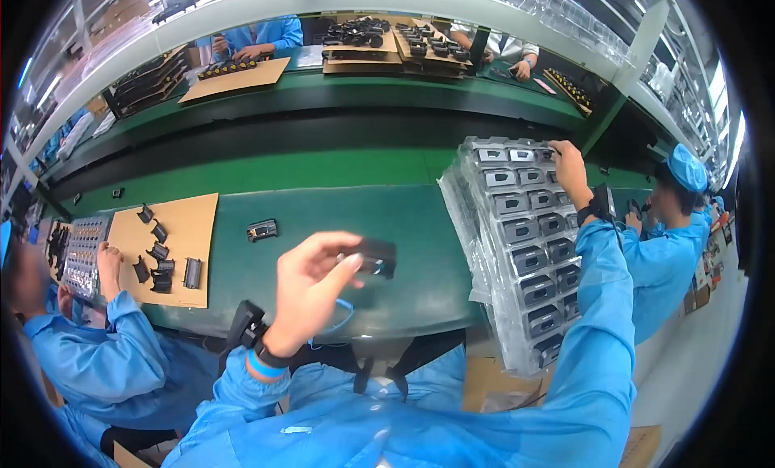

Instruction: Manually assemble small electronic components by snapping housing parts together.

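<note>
- Green table (pixel 355 210) runs wide in front of the person.
- Clear plastic trays (pixel 499 262) lie tilted on the right, full of black pieces. Their near end seems to stick out past the table's edge, so a push or bump there could tip them and spill the pieces.
- Brown cardboard (pixel 198 226) lies on the left, with more black pieces on it.
- Left hand (pixel 311 278) is up over the table, near its front edge. If its pinch got loose, its piece could fall. Thumb and fingers are only as far apart as the piece.
- Right hand (pixel 571 173) has bent fingers touching the trays' far right corner. I can't tell if they grip anything.
- Black piece (pixel 378 258), a bit blurry, sits in the left fingertips.
- One loose piece (pixel 262 230) lies alone beside the cardboard.
</note>
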### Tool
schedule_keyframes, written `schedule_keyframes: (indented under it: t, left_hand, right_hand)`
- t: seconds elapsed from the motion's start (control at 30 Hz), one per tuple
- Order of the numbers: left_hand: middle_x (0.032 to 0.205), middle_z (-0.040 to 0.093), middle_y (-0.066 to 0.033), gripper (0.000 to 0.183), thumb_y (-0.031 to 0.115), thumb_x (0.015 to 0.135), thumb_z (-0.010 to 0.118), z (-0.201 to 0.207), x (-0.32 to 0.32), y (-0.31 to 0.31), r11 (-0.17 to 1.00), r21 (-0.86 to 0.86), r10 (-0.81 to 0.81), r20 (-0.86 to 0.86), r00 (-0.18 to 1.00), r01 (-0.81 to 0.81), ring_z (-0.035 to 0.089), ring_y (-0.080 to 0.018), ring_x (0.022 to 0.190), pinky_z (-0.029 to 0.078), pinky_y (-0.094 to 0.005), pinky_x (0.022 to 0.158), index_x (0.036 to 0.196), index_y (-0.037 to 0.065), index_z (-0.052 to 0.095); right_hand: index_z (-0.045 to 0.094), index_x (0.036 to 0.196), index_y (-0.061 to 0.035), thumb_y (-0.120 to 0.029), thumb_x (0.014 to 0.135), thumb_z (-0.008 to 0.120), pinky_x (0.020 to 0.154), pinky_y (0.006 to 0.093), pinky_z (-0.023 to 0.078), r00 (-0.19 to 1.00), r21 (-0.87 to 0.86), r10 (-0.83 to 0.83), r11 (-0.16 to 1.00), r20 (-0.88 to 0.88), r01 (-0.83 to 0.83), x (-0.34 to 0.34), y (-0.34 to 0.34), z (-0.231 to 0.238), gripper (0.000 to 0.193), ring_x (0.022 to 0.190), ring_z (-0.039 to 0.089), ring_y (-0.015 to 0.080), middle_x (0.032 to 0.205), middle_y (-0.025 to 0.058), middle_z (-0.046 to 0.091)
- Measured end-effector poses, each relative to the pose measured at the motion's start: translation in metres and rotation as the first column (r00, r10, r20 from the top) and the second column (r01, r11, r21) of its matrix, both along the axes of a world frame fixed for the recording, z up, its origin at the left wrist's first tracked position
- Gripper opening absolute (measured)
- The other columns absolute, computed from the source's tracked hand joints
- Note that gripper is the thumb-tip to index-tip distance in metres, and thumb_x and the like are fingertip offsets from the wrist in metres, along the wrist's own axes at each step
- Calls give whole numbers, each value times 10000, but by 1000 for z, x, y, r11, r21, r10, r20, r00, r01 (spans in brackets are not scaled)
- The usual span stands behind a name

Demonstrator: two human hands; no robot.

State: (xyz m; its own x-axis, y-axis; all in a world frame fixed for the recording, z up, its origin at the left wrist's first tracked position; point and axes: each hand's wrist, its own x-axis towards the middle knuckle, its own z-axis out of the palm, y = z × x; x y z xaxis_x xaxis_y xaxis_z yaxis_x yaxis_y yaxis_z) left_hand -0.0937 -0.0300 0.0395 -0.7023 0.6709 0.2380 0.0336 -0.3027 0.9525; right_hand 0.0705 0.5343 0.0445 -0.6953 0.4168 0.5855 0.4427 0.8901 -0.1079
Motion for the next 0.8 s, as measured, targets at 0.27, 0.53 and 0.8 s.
schedule_keyframes:
  t: [0.27, 0.53, 0.8]
  left_hand:
    - [985, 707, -101, 211, -43, 944, 659, -22, 14, -67, 957, -114, 265, -27, 964, -266, 675, -133, 850, 615, -291, 673, 1154, -52, 661]
    - [1012, 701, -101, 199, -41, 944, 650, -40, 21, -72, 936, -179, 318, 59, 946, -303, 671, -131, 861, 610, -291, 661, 1143, -43, 661]
    - [1005, 710, -116, 223, -56, 955, 663, -38, 15, -60, 949, -144, 293, 72, 953, -281, 683, -138, 857, 615, -299, 694, 1177, -67, 651]
  right_hand:
    - [735, 1185, -28, 40, 891, 593, 963, 471, 516, 998, -60, 46, 997, 38, -44, 7, 19, -8, 333, 1070, 658, 426, 1097, 224, 704]
    - [758, 1140, -11, -366, 895, 753, 893, 450, 543, 987, -41, -160, 986, 19, 161, -7, -5, -7, 431, 1000, 694, 391, 1010, 229, 732]
    - [777, 1114, 3, -273, 887, 755, 852, 398, 574, 987, -223, -157, 961, 37, 161, -12, 13, -6, 357, 908, 752, 352, 956, 201, 778]
